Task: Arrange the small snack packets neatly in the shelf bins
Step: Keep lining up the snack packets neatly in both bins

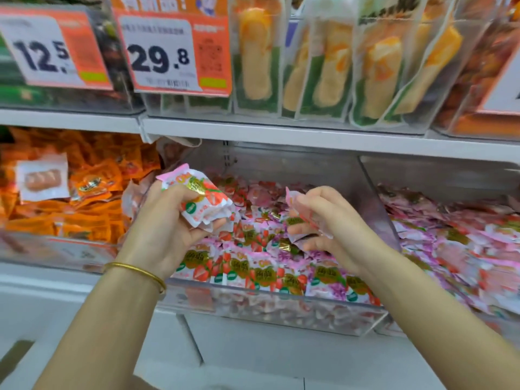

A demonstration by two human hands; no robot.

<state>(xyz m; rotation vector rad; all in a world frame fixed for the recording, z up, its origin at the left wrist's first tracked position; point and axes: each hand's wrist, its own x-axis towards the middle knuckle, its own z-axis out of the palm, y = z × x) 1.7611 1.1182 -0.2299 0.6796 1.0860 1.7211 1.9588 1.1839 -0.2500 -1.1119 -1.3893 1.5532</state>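
Observation:
My left hand (166,229) grips a bunch of small white-and-pink strawberry snack packets (202,201) above the middle clear bin (281,313). My right hand (326,220), to the right over the same bin, pinches one or two pink packets (294,205) between thumb and fingers. The bin holds many more strawberry packets (264,271), with a row standing upright along its front wall and a loose pile behind.
An orange-packet bin (56,249) stands to the left, with one pale sausage packet (42,180) on top. A bin of pink packets (455,249) lies to the right. Above, a shelf (281,136) carries long yellow snack packs (332,66) and price tags (168,52).

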